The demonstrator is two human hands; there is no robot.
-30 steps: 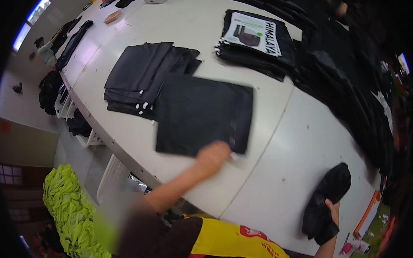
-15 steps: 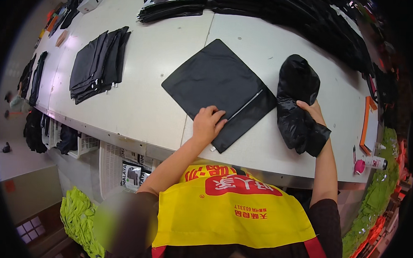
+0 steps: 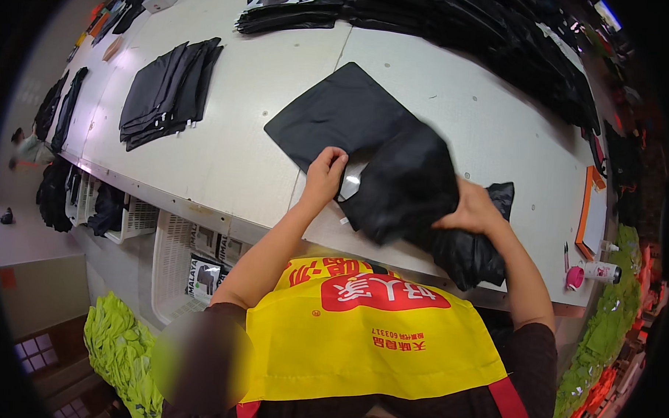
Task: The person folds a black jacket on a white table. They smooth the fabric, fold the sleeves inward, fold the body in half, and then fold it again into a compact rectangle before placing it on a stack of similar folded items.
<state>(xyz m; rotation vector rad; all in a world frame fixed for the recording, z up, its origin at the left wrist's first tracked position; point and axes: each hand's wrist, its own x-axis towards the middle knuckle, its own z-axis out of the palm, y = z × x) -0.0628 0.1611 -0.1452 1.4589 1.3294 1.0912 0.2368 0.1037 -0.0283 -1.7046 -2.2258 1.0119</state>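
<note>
A flat black square zip pouch (image 3: 338, 106) lies cornerwise on the white table in front of me. My left hand (image 3: 324, 175) pinches the pouch's near left edge, thumb and fingers closed. Over the pouch's right half is a soft black bundle (image 3: 405, 182), blurred by motion, and whether part of it sits inside the pouch I cannot tell. My right hand (image 3: 474, 206) grips the bundle's right side, and a shiny, crinkled black end (image 3: 473, 254) hangs below that hand. Something pale and shiny (image 3: 350, 181) shows between the bundle and my left hand.
Flat black pouches (image 3: 169, 93) are stacked at left. Black packages (image 3: 458, 36) are piled along the far side. At right are an orange-edged box (image 3: 591, 210), a pink item (image 3: 574, 278) and a bottle (image 3: 601, 272). A white crate (image 3: 172, 270) stands below the table edge.
My right hand has brought the black bundle leftward and down onto the pouch, covering its zip side. My left hand has shifted slightly up and left and now pinches the pouch's edge.
</note>
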